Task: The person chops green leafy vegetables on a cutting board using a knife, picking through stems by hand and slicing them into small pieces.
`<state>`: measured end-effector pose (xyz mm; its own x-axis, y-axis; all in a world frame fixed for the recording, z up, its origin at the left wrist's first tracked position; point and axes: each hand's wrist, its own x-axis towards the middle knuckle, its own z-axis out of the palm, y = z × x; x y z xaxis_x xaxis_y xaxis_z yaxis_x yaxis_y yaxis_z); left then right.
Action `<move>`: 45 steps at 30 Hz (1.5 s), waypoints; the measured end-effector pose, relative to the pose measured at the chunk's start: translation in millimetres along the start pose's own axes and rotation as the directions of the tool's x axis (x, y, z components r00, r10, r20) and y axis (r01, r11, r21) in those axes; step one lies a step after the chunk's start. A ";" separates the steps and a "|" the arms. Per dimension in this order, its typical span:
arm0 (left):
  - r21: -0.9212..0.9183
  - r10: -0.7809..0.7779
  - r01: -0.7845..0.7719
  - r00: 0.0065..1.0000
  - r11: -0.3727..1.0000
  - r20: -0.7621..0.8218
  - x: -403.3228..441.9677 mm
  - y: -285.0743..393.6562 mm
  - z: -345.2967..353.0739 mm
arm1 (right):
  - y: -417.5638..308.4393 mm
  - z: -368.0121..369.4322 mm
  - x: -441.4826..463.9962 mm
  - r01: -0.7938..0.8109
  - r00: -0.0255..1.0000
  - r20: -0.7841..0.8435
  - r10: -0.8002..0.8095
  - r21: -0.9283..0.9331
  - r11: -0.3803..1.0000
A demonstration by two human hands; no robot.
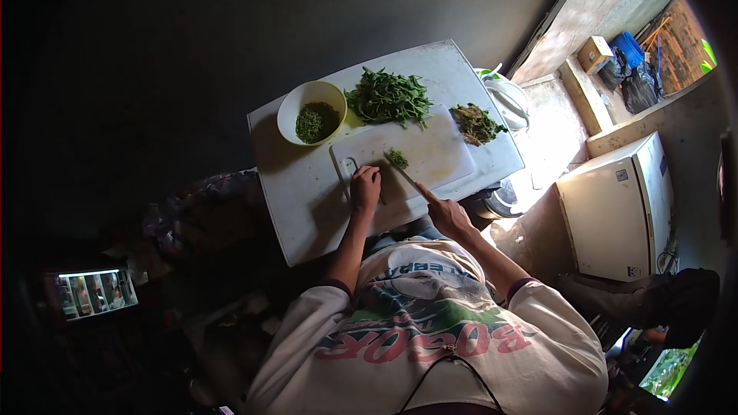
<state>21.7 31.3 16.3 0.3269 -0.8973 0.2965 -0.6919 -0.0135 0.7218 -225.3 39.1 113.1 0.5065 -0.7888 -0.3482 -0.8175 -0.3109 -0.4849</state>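
Note:
My right hand (450, 217) is wrapped round the handle of a knife (404, 172), whose blade slants across the white cutting board (442, 142). Chopped greens (397, 158) lie in a small heap at the blade's tip. My left hand (366, 186) is closed at the board's near left part, by its handle slot. A bit of green stalk (382, 200) pokes out beside that hand; the rest of what it grips is hidden under the fingers. Beyond the board lies a pile of whole leafy greens (390, 97). A pale bowl (290, 111) at the back left contains finely cut greens.
A heap of greens with pale roots or stalks (478, 124) sits at the right end of the white table (296, 223). White basins (509, 100) stand past that end. Further right are a white fridge (607, 215), black bags (639, 91) and a cardboard box (594, 54).

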 end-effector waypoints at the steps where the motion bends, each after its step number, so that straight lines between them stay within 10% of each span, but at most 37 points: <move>1: 0.038 0.022 -0.021 1.000 0.999 -0.015 0.5 -1.6 1.7 | -6.4 -6.1 -2.7 0.000 0.999 0.046 0.001 -0.022 1.000; 21: 0.162 -0.077 0.081 0.997 0.983 -0.030 -5.7 1.8 9.0 | 2.2 25.6 72.0 0.282 0.959 -0.011 -0.282 0.091 0.955; 39: 0.043 -0.160 0.165 0.981 0.985 -0.111 -6.1 26.6 18.6 | 48.4 -39.9 28.4 0.177 0.968 0.177 -0.177 0.011 0.984; 45: 0.268 -0.189 0.203 0.979 0.942 -0.079 -7.9 22.7 21.8 | 38.5 -52.0 22.6 0.233 0.945 0.241 -0.222 -0.022 0.972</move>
<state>-10.6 28.5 16.7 0.5013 -0.8410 0.2033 -0.7576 -0.3131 0.5728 -259.6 -18.2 128.3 0.7258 -0.5486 -0.4150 -0.6824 -0.4979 -0.5353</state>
